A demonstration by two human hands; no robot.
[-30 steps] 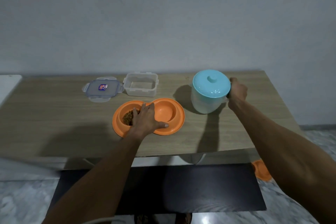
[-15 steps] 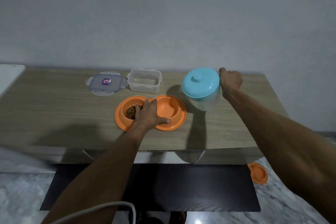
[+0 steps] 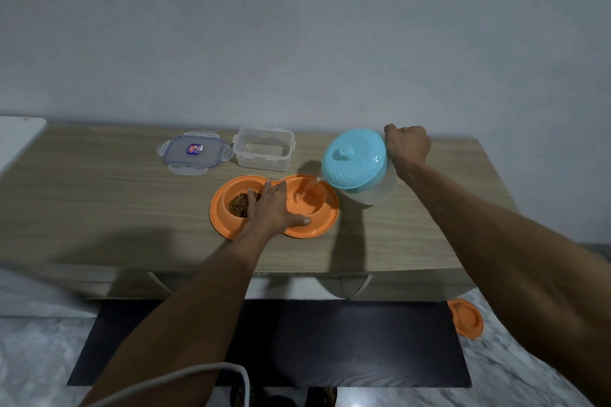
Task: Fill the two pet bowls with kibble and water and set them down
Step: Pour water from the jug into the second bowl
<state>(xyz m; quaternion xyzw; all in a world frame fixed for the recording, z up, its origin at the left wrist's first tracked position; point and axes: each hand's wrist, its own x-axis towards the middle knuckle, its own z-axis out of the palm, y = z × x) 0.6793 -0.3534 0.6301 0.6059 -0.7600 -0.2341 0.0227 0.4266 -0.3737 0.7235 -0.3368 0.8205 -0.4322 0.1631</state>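
Jug is now lifted and tipped by the gripping right hand; water fill is started. Bowls are pinned by the flat left hand.

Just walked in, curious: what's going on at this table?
The person's right hand tilts a clear plastic jug with a turquoise lid, pouring water into the right well of an orange plastic double pet bowl on the wooden table. The left hand rests on the bowl's middle. The left well holds brown kibble.

Wooden table, orange double bowl near front, clear tub and lid behind
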